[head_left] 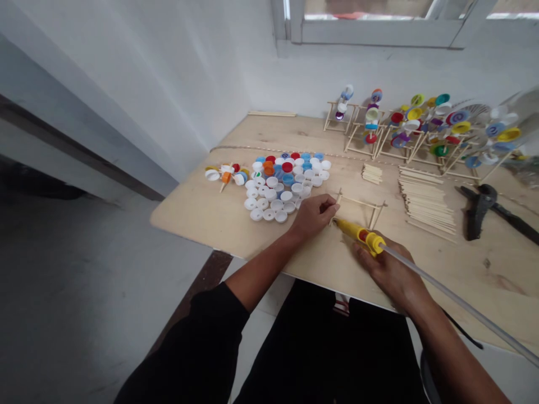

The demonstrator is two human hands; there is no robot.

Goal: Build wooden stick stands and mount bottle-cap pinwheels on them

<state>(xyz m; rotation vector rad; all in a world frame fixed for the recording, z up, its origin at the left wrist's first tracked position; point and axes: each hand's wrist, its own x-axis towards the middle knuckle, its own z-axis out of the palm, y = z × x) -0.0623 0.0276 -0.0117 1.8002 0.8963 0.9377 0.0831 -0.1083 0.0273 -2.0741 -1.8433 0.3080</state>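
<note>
My right hand [389, 269] is wrapped round a yellow hot glue gun [356, 231], with a long glue stick [458, 306] running out of its back. The gun's nozzle meets the left end of a small wooden stick frame [357, 202] on the table. My left hand [315, 215] pinches that same end of the frame between thumb and fingers, just above the nozzle. A cluster of bottle caps [278, 188], mostly white with some blue, red and orange, lies left of the frame. Further left sits a cap wheel [226, 175] on a stick.
Finished stick stands with cap wheels [406, 126] line the back right. Stick piles, one short [371, 173] and one long [427, 199], lie right of the frame. Beyond them is a black tool [478, 207]. The table's front edge [252, 261] runs close to my body.
</note>
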